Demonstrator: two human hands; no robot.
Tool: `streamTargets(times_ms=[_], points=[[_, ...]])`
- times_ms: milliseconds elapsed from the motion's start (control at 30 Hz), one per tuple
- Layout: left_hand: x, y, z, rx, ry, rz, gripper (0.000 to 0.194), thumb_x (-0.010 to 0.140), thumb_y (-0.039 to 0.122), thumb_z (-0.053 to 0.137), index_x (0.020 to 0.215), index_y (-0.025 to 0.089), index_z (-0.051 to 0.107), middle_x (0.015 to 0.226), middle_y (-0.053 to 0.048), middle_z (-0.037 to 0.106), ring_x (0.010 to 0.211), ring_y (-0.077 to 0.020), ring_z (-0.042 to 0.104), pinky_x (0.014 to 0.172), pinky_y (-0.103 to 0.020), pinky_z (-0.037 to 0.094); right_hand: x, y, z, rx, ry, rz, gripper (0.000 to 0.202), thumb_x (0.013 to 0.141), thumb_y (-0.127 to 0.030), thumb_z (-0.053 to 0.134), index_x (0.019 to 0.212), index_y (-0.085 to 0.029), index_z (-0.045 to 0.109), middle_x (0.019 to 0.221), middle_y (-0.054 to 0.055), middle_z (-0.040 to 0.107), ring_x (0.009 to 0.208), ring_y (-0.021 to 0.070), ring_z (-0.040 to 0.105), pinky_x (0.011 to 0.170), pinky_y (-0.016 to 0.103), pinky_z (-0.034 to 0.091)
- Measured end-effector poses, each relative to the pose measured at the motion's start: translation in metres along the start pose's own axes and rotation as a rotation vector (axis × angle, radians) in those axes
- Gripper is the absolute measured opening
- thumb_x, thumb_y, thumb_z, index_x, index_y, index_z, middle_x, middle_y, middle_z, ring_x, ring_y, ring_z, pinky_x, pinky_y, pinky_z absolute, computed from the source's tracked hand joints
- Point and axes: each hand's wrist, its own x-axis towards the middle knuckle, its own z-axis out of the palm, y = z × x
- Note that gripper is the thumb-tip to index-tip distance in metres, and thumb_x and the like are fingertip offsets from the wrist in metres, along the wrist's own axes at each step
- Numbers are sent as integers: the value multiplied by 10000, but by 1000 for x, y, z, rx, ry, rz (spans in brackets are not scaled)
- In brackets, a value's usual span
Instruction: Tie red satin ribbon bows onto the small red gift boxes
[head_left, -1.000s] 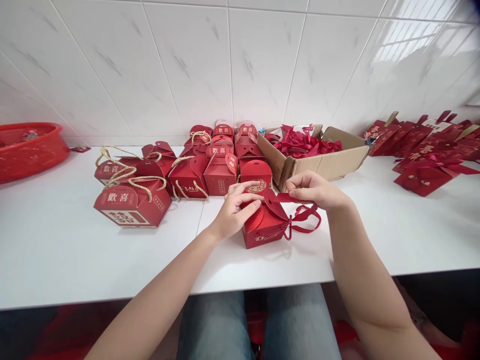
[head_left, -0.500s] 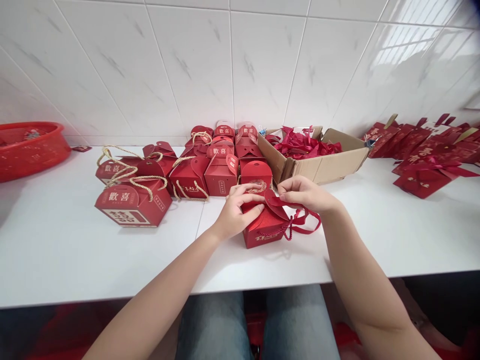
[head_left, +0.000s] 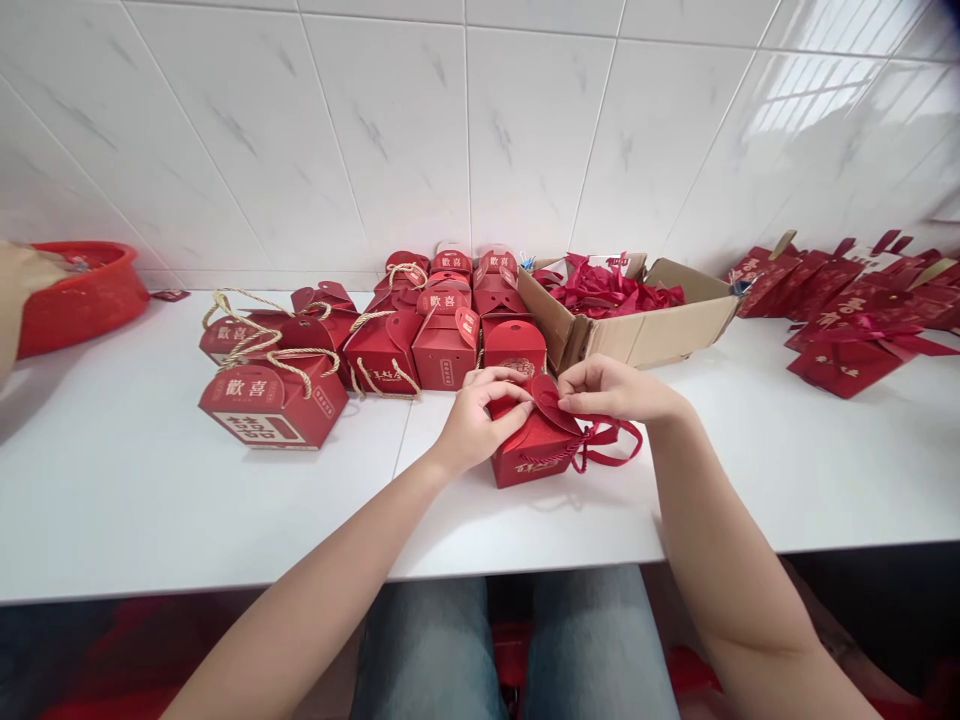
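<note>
A red gift box (head_left: 532,462) with gold lettering on its front stands near the table's front edge. My left hand (head_left: 484,418) grips its top from the left, fingers curled over the curved closing flaps. On the other side, my right hand (head_left: 616,388) pinches the rounded flap (head_left: 553,400) at the top right; the fingertips partly hide what is between them. A dark red ribbon and twisted cord (head_left: 609,440) hang in loops from the box's right side, below my right hand.
Several red boxes (head_left: 446,350) stand behind, some with rope handles; another box (head_left: 274,405) sits left. An open carton (head_left: 645,340) holds red ribbons (head_left: 600,290). Red bags (head_left: 847,300) line the right. A red basin (head_left: 90,300) is left, partly behind a beige shape (head_left: 19,285).
My right fingertips have shifted slightly down along the flap, which now sits lower. The view has moved a little. A beige shape has come in at the left edge.
</note>
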Motion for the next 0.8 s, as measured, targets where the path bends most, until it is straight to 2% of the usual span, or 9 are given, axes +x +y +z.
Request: streamTargets(times_ms=[233, 367, 400, 467, 533, 567, 633, 667, 800], points=[[-1, 2, -1, -13, 4, 8, 114, 803, 263, 604, 750, 218, 695, 1109, -55, 659, 1120, -245, 503, 1028, -469, 349, 3, 0, 3, -25, 3, 5, 266, 820, -314, 550, 624, -147, 484, 553, -51, 391, 502, 58, 299, 465, 218, 218], [-1, 2, 0, -25, 32, -3, 82, 783, 255, 632, 741, 217, 692, 1119, -58, 647, 1125, -248, 498, 1038, -471, 333, 1, -1, 3, -66, 28, 42, 326, 809, -391, 581, 610, -151, 485, 531, -54, 377, 476, 56, 282, 444, 225, 190], [-1, 2, 0, -33, 37, -4, 83, 784, 254, 631, 740, 215, 690, 1110, -61, 643, 1116, -246, 505, 1034, -467, 338, 2, -1, 3, -94, 70, 37, 365, 810, -426, 583, 593, -152, 477, 521, -56, 359, 472, 56, 272, 443, 228, 183], [1, 3, -1, -31, 52, -7, 91, 787, 258, 621, 742, 212, 685, 1074, -64, 629, 1086, -238, 518, 1019, -451, 353, 5, 1, 5, -140, 260, -35, 405, 819, -490, 568, 611, -148, 506, 547, -43, 396, 495, 64, 317, 461, 230, 222], [3, 5, -2, 10, 75, -9, 98, 787, 258, 611, 733, 210, 677, 998, -57, 608, 1029, -225, 529, 1000, -436, 359, 11, 3, 9, -117, 451, -159, 398, 854, -524, 512, 755, -146, 589, 691, -3, 531, 595, 89, 440, 521, 229, 310], [5, 6, -3, 35, 83, -11, 100, 786, 255, 606, 726, 210, 672, 951, -50, 593, 992, -216, 532, 987, -428, 361, 14, 3, 11, -76, 489, -219, 399, 876, -527, 476, 853, -153, 611, 802, 21, 586, 676, 106, 499, 564, 231, 350], [9, 10, -6, 50, 87, -6, 104, 780, 245, 598, 707, 205, 659, 860, -33, 567, 920, -199, 532, 945, -402, 376, 20, 5, 15, 23, 445, -301, 406, 912, -519, 418, 981, -168, 611, 957, 53, 628, 824, 133, 560, 637, 236, 397], [12, 11, -8, 32, 82, -4, 104, 775, 241, 596, 698, 201, 652, 823, -26, 559, 885, -191, 532, 905, -379, 394, 22, 5, 17, 60, 408, -321, 404, 919, -512, 410, 999, -170, 608, 973, 59, 639, 860, 140, 572, 659, 238, 409], [22, 17, -21, -141, 76, -57, 104, 756, 235, 605, 671, 177, 623, 716, -4, 564, 707, -140, 520, 694, -282, 428, 22, 5, 16, 93, 390, -297, 375, 892, -491, 493, 1007, -156, 619, 869, 55, 654, 820, 147, 589, 699, 254, 439]])
